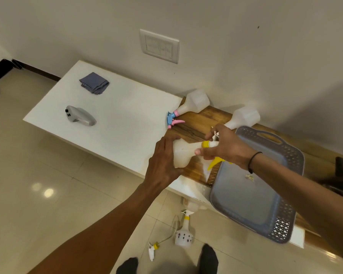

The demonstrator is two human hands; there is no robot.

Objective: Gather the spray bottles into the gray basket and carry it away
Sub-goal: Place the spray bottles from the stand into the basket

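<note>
Both my hands hold one white spray bottle (pixel 181 153) with a yellow nozzle, lying sideways just left of the gray basket (pixel 285 214). My left hand (pixel 163 161) wraps its body; my right hand (pixel 224 149) grips its yellow head. The basket sits on the table's right part and has no bottles in it. A white bottle with a pink and blue nozzle (pixel 192 104) lies on the wooden board (pixel 198 125) by the wall. Another white bottle (pixel 244 117) lies behind my right hand, its head hidden. On the floor stands a small patterned spray bottle (pixel 184 232).
A folded gray-blue cloth (pixel 94 83) and a gray handheld controller (pixel 79 115) lie on the white table (pixel 117 123) to the left. A loose yellow and white spray head with a tube (pixel 153 249) lies on the tiled floor near my feet. The wall runs close behind the table.
</note>
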